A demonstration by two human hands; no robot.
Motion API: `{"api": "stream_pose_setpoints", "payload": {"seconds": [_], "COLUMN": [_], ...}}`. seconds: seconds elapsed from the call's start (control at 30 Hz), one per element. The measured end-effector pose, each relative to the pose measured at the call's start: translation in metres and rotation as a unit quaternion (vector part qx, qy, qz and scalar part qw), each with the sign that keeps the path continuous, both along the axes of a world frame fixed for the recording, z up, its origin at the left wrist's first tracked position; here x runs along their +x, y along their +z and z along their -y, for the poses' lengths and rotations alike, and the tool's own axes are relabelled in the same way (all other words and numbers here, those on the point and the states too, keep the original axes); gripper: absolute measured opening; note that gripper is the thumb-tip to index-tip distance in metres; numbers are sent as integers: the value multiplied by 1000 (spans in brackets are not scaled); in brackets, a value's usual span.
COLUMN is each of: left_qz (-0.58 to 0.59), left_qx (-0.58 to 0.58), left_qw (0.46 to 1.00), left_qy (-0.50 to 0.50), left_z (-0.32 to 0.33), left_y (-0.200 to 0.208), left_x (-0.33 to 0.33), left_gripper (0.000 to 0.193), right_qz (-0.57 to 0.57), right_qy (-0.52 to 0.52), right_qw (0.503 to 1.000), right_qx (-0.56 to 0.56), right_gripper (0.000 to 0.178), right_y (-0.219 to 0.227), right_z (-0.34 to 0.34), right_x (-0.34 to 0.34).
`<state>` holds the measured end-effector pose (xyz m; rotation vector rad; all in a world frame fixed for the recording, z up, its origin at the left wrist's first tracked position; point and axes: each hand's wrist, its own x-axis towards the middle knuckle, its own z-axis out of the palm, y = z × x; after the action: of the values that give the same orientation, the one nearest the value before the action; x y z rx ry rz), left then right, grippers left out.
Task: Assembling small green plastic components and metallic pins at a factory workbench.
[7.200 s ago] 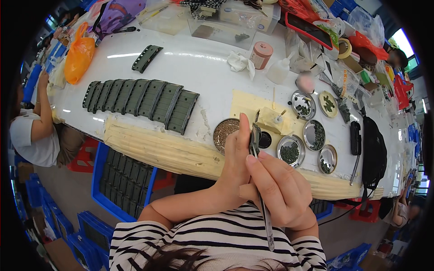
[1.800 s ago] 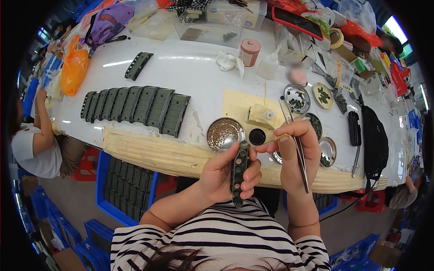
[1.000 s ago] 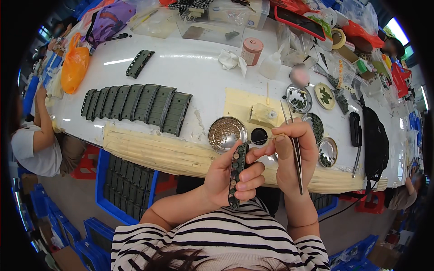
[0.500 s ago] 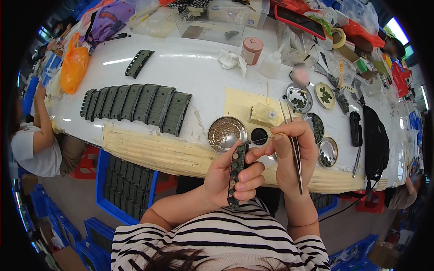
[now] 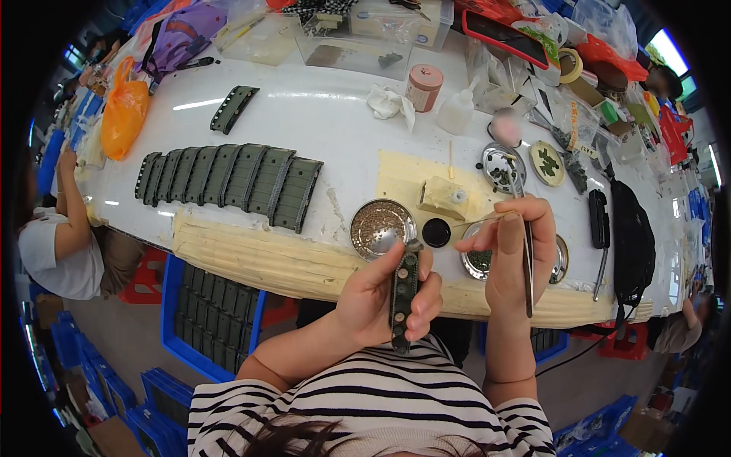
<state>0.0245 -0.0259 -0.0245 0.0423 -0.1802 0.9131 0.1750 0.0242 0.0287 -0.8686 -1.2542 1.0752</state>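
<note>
Wrapped in my left hand is a curved dark green strip with a row of round studs, held upright near the table's front edge. My right hand grips tweezers, their tips pointing away over a metal dish of small dark pieces. A thin needle-like tool is pinched in the same hand, pointing left. Just beyond the strip are a dish of brown beads and a small round black pot. Green bits fill another dish, partly hidden by my right hand.
Overlapping green curved plates lie at left, one separate plate behind them. A taped block, pink tin, squeeze bottle and black pouch stand around. Padding lines the front edge; a blue crate sits below.
My right hand has moved right, away from the strip, with the tweezers and thin tool still in it. The strip in my left hand has shifted slightly and turned a little.
</note>
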Motion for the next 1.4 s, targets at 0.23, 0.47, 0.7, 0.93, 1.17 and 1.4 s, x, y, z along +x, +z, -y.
{"api": "stream_pose_setpoints", "payload": {"seconds": [0.23,0.47,0.7,0.93,1.17,1.4], "left_qz": [-684,-757,-733,-717,-712,-713], "left_qx": [334,448,506,525,522,518], "left_qw": [594,196,31,11,3,2], "left_qy": [261,434,453,459,469,473], "left_z": [-4,-12,-19,-18,-20,-19], "left_y": [32,32,33,32,31,32], "left_x": [-26,-32,-35,-37,-37,-38], "left_gripper": [22,50,46,45,45,45], "right_qz": [320,361,132,166,222,242], "right_qy": [-162,-194,76,93,75,79], "right_qw": [918,878,984,978,961,952], "right_qx": [165,248,90,83,148,171], "right_gripper": [8,11,7,9,20,21], "right_y": [-13,-8,3,-3,0,0], "right_z": [-31,-25,10,11,12,13], "right_x": [16,13,10,8,8,8]}}
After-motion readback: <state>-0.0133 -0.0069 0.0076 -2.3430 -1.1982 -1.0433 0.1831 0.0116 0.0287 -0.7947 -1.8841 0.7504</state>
